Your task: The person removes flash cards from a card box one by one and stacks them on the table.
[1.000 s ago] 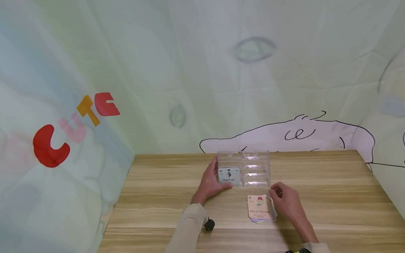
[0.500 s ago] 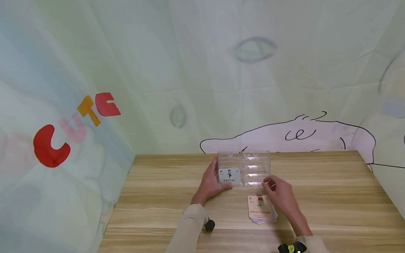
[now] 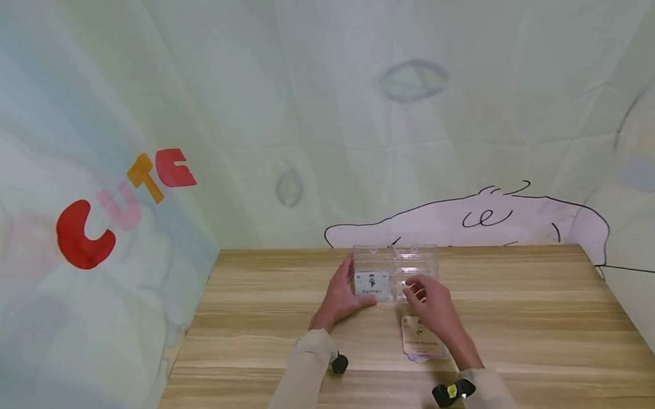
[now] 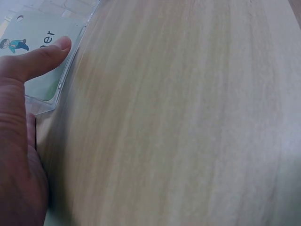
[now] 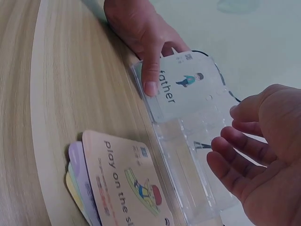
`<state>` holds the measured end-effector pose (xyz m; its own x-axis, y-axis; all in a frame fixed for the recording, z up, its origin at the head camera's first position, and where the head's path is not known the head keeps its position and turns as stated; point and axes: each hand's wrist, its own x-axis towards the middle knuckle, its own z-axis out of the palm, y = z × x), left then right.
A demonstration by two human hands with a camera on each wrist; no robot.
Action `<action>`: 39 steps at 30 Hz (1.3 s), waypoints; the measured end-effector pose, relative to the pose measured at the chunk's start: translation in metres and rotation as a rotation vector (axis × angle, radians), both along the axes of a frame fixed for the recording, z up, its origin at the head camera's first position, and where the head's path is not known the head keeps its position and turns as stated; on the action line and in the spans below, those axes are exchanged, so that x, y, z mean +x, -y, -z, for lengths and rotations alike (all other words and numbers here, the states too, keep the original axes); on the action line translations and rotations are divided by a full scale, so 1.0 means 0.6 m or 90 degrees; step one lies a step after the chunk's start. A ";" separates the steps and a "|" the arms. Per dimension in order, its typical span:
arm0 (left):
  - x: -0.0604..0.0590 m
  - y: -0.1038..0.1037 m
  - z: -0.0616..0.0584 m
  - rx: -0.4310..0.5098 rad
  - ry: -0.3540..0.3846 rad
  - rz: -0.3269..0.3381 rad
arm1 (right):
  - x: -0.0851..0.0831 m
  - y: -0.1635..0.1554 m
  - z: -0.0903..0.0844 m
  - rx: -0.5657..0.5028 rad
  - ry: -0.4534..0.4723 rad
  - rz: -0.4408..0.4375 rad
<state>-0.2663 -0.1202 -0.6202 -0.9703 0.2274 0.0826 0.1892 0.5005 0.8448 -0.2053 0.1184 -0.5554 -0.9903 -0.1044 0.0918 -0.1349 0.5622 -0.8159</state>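
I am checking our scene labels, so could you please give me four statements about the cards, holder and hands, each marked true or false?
1. The left hand grips the clear holder. True.
2. The card in the holder reads "mother". False: it reads "father".
3. The card pile lies on the table. True.
4. The right hand holds the peach card. False: the peach card lies on top of the pile.

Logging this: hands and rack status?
Left hand grips clear rack with father card. Right hand at rack's right half, nothing visibly held. Card pile in front.
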 end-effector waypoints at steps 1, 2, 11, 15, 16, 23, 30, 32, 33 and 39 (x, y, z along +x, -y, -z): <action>0.000 0.000 0.000 0.002 -0.001 0.001 | -0.001 0.004 0.000 -0.001 -0.003 -0.003; 0.000 0.000 -0.001 0.004 -0.001 0.001 | -0.002 0.008 0.001 -0.003 -0.007 -0.006; -0.002 0.001 -0.001 0.016 0.002 0.003 | -0.018 0.035 0.008 0.005 -0.022 -0.028; -0.003 0.002 0.000 0.013 0.000 0.006 | -0.027 0.040 0.009 0.018 -0.007 -0.038; -0.003 0.002 0.001 0.011 0.000 0.006 | -0.028 0.040 0.009 0.021 -0.003 -0.040; -0.002 0.003 -0.001 0.009 -0.003 0.006 | -0.034 0.043 0.011 0.025 0.008 -0.054; -0.002 0.002 -0.003 0.021 -0.009 0.012 | -0.034 0.044 0.011 0.020 -0.003 -0.055; -0.002 0.002 -0.004 0.022 -0.009 0.012 | -0.034 0.044 0.011 0.016 -0.007 -0.054; -0.001 0.002 -0.004 0.023 -0.009 0.012 | -0.033 0.044 0.011 0.014 -0.011 -0.053; -0.002 0.003 -0.003 0.026 -0.007 0.016 | -0.033 0.045 0.015 -0.015 -0.039 -0.048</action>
